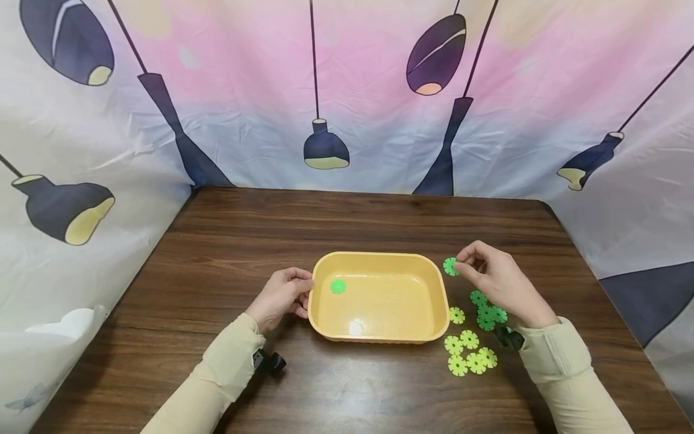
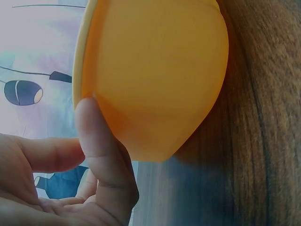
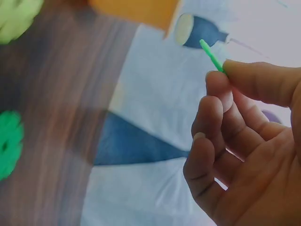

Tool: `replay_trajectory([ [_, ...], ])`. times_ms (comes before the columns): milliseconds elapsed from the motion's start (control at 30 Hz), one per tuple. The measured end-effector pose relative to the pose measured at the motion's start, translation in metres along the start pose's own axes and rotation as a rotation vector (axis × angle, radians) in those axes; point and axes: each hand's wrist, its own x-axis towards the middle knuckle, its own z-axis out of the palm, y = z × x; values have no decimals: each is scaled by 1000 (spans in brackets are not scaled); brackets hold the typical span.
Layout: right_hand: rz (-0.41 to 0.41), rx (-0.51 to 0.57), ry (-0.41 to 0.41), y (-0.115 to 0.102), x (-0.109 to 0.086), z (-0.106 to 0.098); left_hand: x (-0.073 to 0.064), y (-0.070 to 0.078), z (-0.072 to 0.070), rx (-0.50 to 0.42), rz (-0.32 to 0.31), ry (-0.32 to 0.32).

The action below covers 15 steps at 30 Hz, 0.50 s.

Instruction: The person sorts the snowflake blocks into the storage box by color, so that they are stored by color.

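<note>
Green disc pinched, just outside the tray

Nearest, at lower right of centre, lie yellow-green discs (image 1: pixel 476 363), with a cluster of green discs (image 1: pixel 486 314) beyond them. Those overlap, and the black wrist device (image 1: pixel 512 339) sits close by, so their number is hard to tell.

At the middle, the left hand (image 1: pixel 281 298) lightly grips the left end of the yellow tray (image 1: pixel 390 301); how firmly, I cannot tell. One loose disc (image 1: pixel 338 286) lies inside, towards the tray's upper left.

The right hand (image 1: pixel 499 280) pinches the held disc (image 1: pixel 449 266) between thumb and fingertip, the gap closed to the disc's thickness. It is above right of the tray, apart from the rim. The step looks like transferring discs one by one; the next move calls for carrying leftward over the rim, then letting go.

The right wrist view shows that disc edge-on and cuts off the tray. Farthest, the lamp-printed backdrop (image 1: pixel 260 120) fills the top.
</note>
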Motion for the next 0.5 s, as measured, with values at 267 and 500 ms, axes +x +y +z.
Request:
replay_trajectory([
  [267,-71,69,-90,-37,14,8,0,0,0,-2,-4,1],
  [500,-180,64,-168,-54,26,32,-2,1,0,-10,0,-2],
])
